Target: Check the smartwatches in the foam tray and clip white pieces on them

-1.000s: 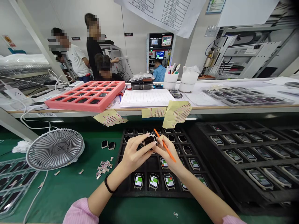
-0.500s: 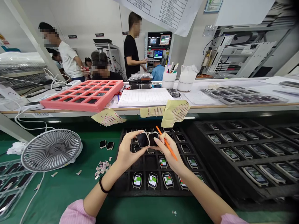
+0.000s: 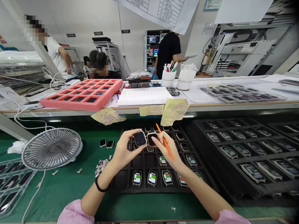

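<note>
Left hand pinches dark watch; right hand clasps framed watch, orange pen — hanging sheet blurred.

Even white light keeps the upper room bright, its source out of view, while the green matte tabletop lies dimmer and deep shadow gathers beneath the long white shelf. Small glare streaks show under its edge toward ten and three o'clock. White glints mark the clear plastic tray of black screens toward eight o'clock. The square silver-rimmed watch with a black glass face looks fairly crisp. Wide-angle stretching bends the sides; two o'clock darkens at the corner, and people's heads are pixelated.
</note>
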Action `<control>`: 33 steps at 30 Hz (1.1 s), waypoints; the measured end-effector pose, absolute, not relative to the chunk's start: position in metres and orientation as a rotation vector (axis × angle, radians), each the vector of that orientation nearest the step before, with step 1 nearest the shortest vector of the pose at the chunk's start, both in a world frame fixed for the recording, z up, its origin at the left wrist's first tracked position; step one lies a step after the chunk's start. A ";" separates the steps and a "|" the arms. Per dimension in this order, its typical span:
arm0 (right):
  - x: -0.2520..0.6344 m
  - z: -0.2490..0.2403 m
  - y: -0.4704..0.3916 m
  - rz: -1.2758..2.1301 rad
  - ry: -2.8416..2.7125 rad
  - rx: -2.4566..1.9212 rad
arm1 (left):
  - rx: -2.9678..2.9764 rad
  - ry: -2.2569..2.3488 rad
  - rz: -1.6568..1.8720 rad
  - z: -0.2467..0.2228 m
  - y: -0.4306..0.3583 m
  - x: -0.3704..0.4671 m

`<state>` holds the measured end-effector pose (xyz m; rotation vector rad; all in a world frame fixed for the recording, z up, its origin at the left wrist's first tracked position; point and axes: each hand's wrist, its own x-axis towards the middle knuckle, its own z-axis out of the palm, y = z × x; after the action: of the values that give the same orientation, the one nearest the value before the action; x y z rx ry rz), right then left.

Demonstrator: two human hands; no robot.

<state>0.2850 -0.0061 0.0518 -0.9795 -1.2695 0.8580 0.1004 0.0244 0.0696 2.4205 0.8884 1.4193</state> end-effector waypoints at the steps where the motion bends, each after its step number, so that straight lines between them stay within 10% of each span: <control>1: 0.285 0.049 -0.004 0.817 -1.316 -1.008 | 2.433 0.892 1.342 0.069 0.023 0.094; 19: 0.253 -0.013 0.006 0.788 -1.931 -1.287 | 2.641 1.118 0.371 -0.035 0.017 0.002; 33: 0.380 -0.035 -0.047 0.411 -1.681 -2.030 | 2.749 0.860 0.026 -0.004 0.014 0.179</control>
<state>0.3798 -0.0467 -0.0351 -2.0300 -1.6810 0.4109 0.1794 0.0140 -0.0044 2.7488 0.8603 0.0262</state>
